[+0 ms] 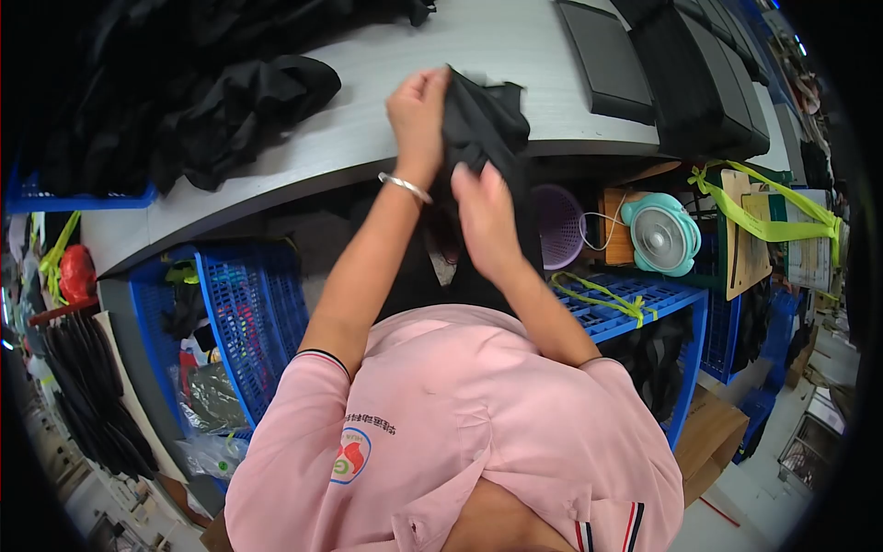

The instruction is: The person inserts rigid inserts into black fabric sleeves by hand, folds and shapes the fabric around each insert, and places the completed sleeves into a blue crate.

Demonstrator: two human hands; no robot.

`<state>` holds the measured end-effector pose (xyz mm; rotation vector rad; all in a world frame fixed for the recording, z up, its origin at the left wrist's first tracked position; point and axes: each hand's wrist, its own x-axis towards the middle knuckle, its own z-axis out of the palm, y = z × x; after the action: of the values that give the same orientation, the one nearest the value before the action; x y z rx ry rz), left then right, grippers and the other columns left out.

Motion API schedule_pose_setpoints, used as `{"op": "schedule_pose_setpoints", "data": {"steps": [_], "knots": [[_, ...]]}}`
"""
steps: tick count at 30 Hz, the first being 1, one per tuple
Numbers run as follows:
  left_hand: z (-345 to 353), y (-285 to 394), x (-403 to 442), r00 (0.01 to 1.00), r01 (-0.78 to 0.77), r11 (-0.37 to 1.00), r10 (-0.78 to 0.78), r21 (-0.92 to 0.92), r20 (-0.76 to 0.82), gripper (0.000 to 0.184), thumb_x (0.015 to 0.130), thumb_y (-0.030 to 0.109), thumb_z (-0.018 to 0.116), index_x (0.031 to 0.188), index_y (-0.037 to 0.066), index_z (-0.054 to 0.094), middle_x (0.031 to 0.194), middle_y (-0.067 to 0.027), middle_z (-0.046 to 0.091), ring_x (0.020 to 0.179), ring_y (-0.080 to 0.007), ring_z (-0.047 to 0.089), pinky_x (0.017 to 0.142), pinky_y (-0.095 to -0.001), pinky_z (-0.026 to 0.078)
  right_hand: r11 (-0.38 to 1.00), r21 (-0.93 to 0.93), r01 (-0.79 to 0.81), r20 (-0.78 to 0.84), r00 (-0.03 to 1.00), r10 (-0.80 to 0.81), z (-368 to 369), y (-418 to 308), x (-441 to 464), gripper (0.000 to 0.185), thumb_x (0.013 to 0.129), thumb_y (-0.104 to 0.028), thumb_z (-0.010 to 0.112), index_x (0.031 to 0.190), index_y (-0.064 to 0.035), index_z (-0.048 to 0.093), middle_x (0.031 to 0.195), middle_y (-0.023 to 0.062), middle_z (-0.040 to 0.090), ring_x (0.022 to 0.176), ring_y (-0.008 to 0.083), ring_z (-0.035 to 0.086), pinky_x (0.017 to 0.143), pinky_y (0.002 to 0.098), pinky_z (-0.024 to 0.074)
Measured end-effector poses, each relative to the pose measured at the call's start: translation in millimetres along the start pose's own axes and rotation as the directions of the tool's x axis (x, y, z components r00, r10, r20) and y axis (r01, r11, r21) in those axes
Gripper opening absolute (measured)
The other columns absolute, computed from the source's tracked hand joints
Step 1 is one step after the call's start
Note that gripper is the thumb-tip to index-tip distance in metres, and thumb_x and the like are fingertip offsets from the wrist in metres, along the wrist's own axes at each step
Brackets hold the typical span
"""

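Pink shirt [441, 396] nearest; left grip [418, 120] pinching black cloth [487, 115]; right grip [486, 216] blurred, cannot tell if closed.

Over the counter's [497, 32] front edge, the left hand [418, 112], with a silver bangle [405, 187] at its wrist, pinches a black cloth piece [486, 112] by its upper side, while the motion-blurred right hand [487, 216] is at the cloth's lower part. Crumpled black fabric [244, 106] heaps on the counter's left, dark flat panels [605, 63] lie on its right, and a teal fan [662, 235] and purple basket [559, 235] sit below its edge.
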<state>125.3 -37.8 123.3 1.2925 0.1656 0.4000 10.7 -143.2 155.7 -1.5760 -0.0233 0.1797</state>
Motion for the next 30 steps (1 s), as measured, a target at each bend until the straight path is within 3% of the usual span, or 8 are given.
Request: {"op": "schedule_pose_setpoints", "data": {"steps": [3,7,11,13,18,23,27,30], "knots": [[-29,12,46,0.992,0.128,0.979,-0.130,-0.159,0.003,0.021,0.093,0.020,0.069,0.091,-0.001,0.072,0.076,0.0048,0.063,0.065,-0.0029,0.051,0.059,-0.0204,0.042,0.941,0.312,-0.134,0.303,0.952,0.035,-2,15,-58,0.035,0.101,-0.019,0.051,0.129,0.0027,0.048,0.127,0.0106,0.055,0.117,0.0156,0.053,0.103,0.0334,0.0409],[-28,38,18,0.985,0.107,0.992,-0.097,-0.065,0.142,0.016,0.090,0.015,0.071,0.091,-0.001,0.072,0.080,0.0028,0.066,0.072,-0.0031,0.056,0.066,-0.0189,0.046,0.700,0.667,-0.255,0.161,0.967,0.199,-65,55,-56,0.035,0.104,-0.022,0.047,0.134,-0.0032,0.047,0.141,0.0147,0.048,0.127,0.0247,0.052,0.103,0.0423,0.0439],[-15,55,-28,0.933,0.144,0.985,-0.168,0.098,0.319,0.013,0.092,0.011,0.069,0.092,-0.001,0.073,0.085,0.0014,0.068,0.078,-0.0037,0.059,0.071,-0.0187,0.047,0.995,-0.060,0.077,-0.446,0.890,-0.095,-70,44,-23,0.062,0.094,-0.026,0.065,0.143,-0.0019,0.036,0.146,0.0185,0.041,0.129,0.0319,0.049,0.106,0.0422,0.0398],[-1,62,-50,0.923,0.111,0.992,-0.126,0.063,0.363,0.013,0.091,0.011,0.070,0.089,-0.002,0.072,0.080,0.0037,0.066,0.073,-0.0020,0.054,0.065,-0.0176,0.044,0.902,-0.346,0.258,-0.289,0.885,-0.364,-57,14,-12,0.070,0.093,-0.023,0.066,0.147,0.0003,0.030,0.148,0.0204,0.037,0.130,0.0355,0.047,0.108,0.0412,0.0376],[-5,69,-62,0.901,0.182,0.983,-0.170,0.007,0.400,0.024,0.097,0.018,0.063,0.089,-0.002,0.072,0.081,0.0002,0.068,0.073,-0.0043,0.060,0.068,-0.0182,0.048,0.994,-0.035,0.108,-0.350,0.930,-0.114,-50,-5,0,0.013,0.094,-0.007,0.065,0.097,0.0042,0.069,0.082,-0.0030,0.065,0.074,0.0026,0.052,0.067,0.0182,0.0432],[-25,47,-63,0.494,0.865,0.460,-0.705,-0.202,0.509,0.023,0.100,0.019,0.055,0.102,0.000,0.067,0.094,-0.0044,0.070,0.084,-0.0108,0.066,0.077,-0.0265,0.055,0.942,-0.090,0.324,-0.265,0.903,-0.337,-58,-18,-5,0.009,0.086,-0.003,0.075,0.087,0.0015,0.067,0.074,-0.0035,0.063,0.066,0.0010,0.052,0.058,0.0169,0.0409],[-39,27,-104,0.307,0.921,0.351,-0.390,-0.168,0.868,0.028,0.101,0.017,0.054,0.123,0.002,0.061,0.114,-0.0048,0.067,0.100,-0.0112,0.065,0.088,-0.0284,0.055,0.980,0.179,0.091,-0.019,0.996,-0.089,-69,-7,23,0.012,0.090,-0.010,0.071,0.083,-0.0014,0.066,0.072,-0.0040,0.061,0.064,0.0015,0.052,0.057,0.0188,0.0417],[-43,32,-118,0.279,0.912,0.404,-0.487,-0.069,0.828,0.030,0.099,0.022,0.060,0.121,0.003,0.062,0.110,-0.0035,0.066,0.098,-0.0090,0.064,0.088,-0.0259,0.053,0.957,0.235,-0.173,0.195,0.972,0.128,-44,23,29,0.017,0.093,-0.013,0.068,0.079,-0.0044,0.065,0.070,-0.0059,0.058,0.063,0.0010,0.050,0.056,0.0197,0.0403]]}}
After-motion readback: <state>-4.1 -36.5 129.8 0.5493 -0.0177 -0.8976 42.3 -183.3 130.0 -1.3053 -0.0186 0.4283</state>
